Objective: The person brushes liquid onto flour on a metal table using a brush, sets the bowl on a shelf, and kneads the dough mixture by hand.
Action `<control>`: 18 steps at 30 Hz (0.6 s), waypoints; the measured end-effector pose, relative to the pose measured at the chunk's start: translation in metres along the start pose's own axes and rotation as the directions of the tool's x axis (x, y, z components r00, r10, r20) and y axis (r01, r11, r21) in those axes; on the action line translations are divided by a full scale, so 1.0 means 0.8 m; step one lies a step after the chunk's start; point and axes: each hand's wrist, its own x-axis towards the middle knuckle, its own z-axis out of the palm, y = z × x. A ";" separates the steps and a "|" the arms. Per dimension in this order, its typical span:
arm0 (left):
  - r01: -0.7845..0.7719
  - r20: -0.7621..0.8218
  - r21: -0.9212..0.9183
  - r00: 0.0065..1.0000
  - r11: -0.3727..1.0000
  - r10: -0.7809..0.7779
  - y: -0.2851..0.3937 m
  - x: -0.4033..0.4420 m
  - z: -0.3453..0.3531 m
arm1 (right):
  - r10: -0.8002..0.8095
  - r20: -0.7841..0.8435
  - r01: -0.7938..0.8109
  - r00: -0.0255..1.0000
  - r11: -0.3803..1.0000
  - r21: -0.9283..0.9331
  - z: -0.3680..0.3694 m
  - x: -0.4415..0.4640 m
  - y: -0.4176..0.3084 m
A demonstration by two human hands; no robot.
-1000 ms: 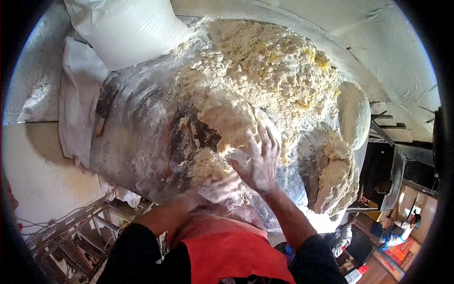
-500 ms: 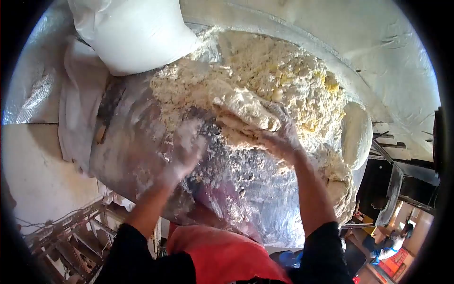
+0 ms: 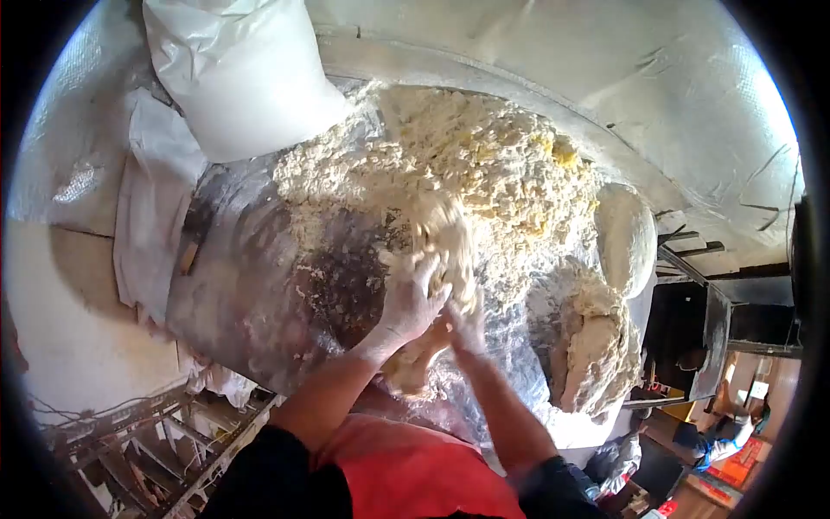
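A wide mass of crumbly, yellow-flecked dough [image 3: 510,173] covers the upper middle of the floured worktop [image 3: 259,294]. My left hand [image 3: 413,298] presses on a folded lump of dough [image 3: 445,229], its fingers bent around the near side. Close on its right, my right hand [image 3: 465,327] is against the same lump, smeared by motion and partly hidden. A piece of dough [image 3: 411,368] lies below my hands, near the red apron. Another rough dough heap [image 3: 601,355] sits at the right, under a smooth pale lump [image 3: 627,238].
A full white sack [image 3: 246,78] stands at the upper left, with a white cloth [image 3: 156,208] beside it. A metal rack [image 3: 156,441] is at the lower left. Dark shelving [image 3: 687,337] stands right, and another person [image 3: 731,432] is visible at the far lower right.
My left hand has moved right from the bare worktop onto the dough. My right hand has come down and left, bringing both hands together at the folded lump.
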 end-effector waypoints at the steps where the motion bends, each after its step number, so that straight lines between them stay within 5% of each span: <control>1: 0.051 0.109 -0.047 0.993 0.998 -0.045 0.006 -0.005 -0.001 | -0.186 -0.081 0.158 0.979 0.949 -0.272 0.003 0.002 0.040; 3: 0.025 0.083 0.122 0.996 0.992 -0.035 0.014 -0.013 0.009 | -0.021 -0.039 0.012 0.999 0.980 -0.197 -0.008 0.004 0.073; 5: 0.014 0.251 0.057 0.968 0.998 -0.028 0.003 -0.014 0.000 | 0.070 0.014 -0.065 0.997 0.974 -0.216 -0.024 -0.013 0.020; 6: -0.177 0.172 0.072 0.972 0.982 0.163 0.011 -0.005 -0.024 | 0.084 0.018 -0.078 0.996 0.970 -0.230 -0.030 -0.028 -0.042; 7: -0.204 0.070 0.192 0.979 0.960 0.194 0.018 -0.002 -0.047 | 0.051 0.019 -0.047 0.998 0.982 -0.180 -0.038 -0.022 -0.038; 9: 0.111 -0.246 0.149 0.967 0.983 -0.072 -0.048 -0.016 -0.015 | -0.095 -0.017 0.090 0.995 0.977 -0.192 -0.050 -0.015 -0.026; 10: 0.180 -0.110 -0.160 0.974 0.971 -0.199 -0.057 -0.010 0.008 | -0.141 -0.045 0.137 0.989 0.987 -0.081 -0.037 -0.011 -0.042; 12: 0.428 0.172 -0.662 0.886 0.615 -0.431 -0.072 0.001 0.053 | -0.584 0.086 0.526 0.807 0.646 -0.552 -0.037 0.048 0.015; 13: 0.423 0.110 -0.485 0.898 0.765 -0.427 -0.048 0.004 0.058 | -0.764 0.231 0.623 0.603 0.269 -0.734 -0.029 0.076 0.011; 14: 0.418 0.047 -0.262 0.906 0.870 -0.421 -0.023 0.008 0.061 | -0.325 -0.103 0.245 0.940 0.853 -0.460 0.002 0.058 -0.072; 15: 0.413 -0.015 -0.033 0.910 0.910 -0.414 0.003 0.012 0.064 | -0.276 -0.083 0.199 0.958 0.842 -0.502 0.006 0.064 -0.079; 16: 0.205 -0.036 0.178 0.979 0.963 -0.201 0.003 0.016 0.055 | -0.225 -0.064 0.155 0.972 0.824 -0.544 0.010 0.071 -0.085; 18: -0.003 -0.001 0.370 1.000 0.929 0.004 -0.011 0.032 0.059 | -0.341 0.015 0.287 0.940 0.764 -0.579 0.005 0.090 -0.073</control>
